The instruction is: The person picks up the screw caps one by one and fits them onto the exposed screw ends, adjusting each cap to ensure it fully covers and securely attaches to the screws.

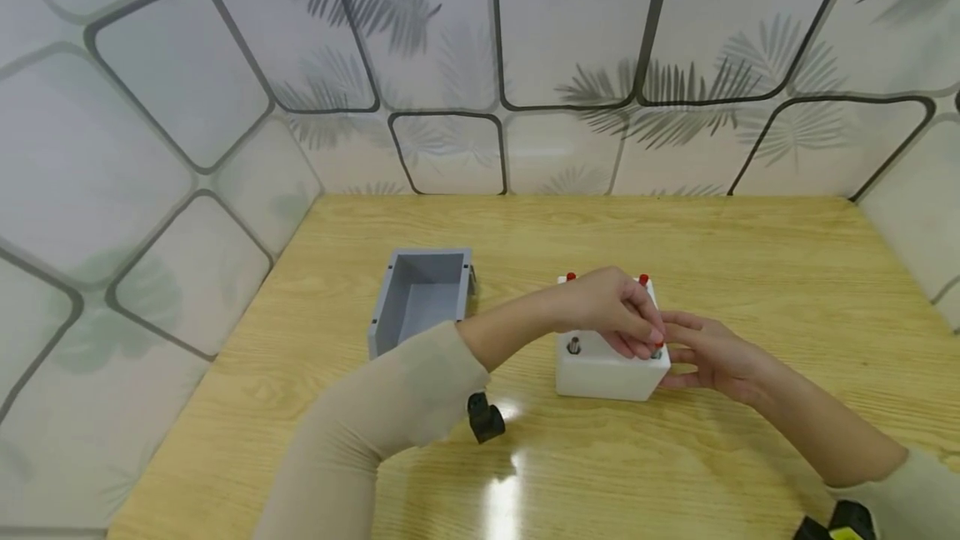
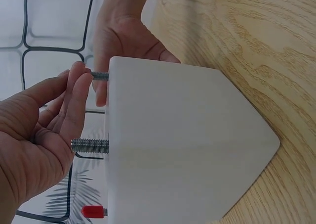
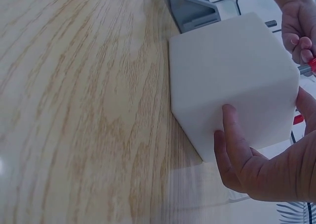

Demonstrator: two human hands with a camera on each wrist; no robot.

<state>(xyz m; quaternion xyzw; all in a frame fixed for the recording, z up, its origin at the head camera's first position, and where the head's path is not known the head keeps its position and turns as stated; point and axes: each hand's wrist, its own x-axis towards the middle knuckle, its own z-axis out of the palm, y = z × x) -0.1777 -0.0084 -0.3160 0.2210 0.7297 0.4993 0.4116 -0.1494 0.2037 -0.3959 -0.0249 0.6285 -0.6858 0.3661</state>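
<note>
A white block [image 1: 609,377] sits on the table with upright threaded studs on its top. My left hand [image 1: 615,311] reaches over it and pinches a small red cap [image 3: 312,64] at the tip of the near right stud [image 2: 100,75]. The near left stud [image 1: 573,345] is bare, its thread showing. Two more red caps stand along the far edge, one at the left [image 1: 571,277] and one at the right [image 1: 643,279]. Against the block's right side rests my right hand [image 1: 716,357], its fingers extended and touching the white wall.
Left of the block stands a grey open-topped bin [image 1: 378,307], partly hidden behind my left sleeve. Both stand on a wood-grain table [image 1: 787,273]. Patterned wall panels [image 1: 577,32] enclose the table at the back and sides.
</note>
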